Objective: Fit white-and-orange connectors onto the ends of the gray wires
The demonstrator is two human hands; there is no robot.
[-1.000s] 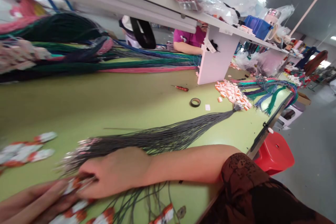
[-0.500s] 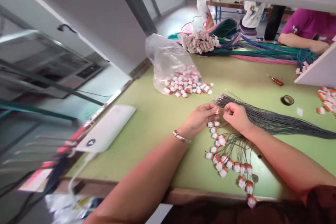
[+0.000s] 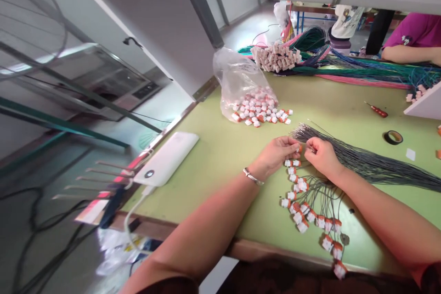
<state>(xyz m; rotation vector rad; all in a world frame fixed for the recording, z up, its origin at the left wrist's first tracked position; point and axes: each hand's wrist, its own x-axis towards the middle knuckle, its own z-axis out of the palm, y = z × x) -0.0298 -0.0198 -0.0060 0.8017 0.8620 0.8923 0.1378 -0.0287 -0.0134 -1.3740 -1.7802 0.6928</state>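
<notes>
Between thumb and fingers, my left hand [image 3: 278, 155] grips a small white and orange connector housing [image 3: 298, 148]. Just to its right, my right hand [image 3: 322, 155] is closed in a pinch, apparently on a thin dark wire whose end is too small to make out clearly. Behind and right of my hands lies a bundle of dark wires [image 3: 361, 158] with bare metallic tips at its left end. Below my hands, several white and orange connectors [image 3: 298, 216] with wires attached are spread on the green table [image 3: 213, 165].
A clear plastic bag [image 3: 237, 76] spills loose connectors [image 3: 260, 108] at the back. A white power bank [image 3: 168, 158] with a cable lies left. A red-handled screwdriver [image 3: 378, 110] and a tape roll [image 3: 393, 137] lie right. Coloured wire bundles [image 3: 361, 71] and a person's arm [image 3: 409, 54] are beyond.
The camera view has shifted, so the whole scene sits further right. My hands hold nearly the same pose, close together, with the connector still in the left.
</notes>
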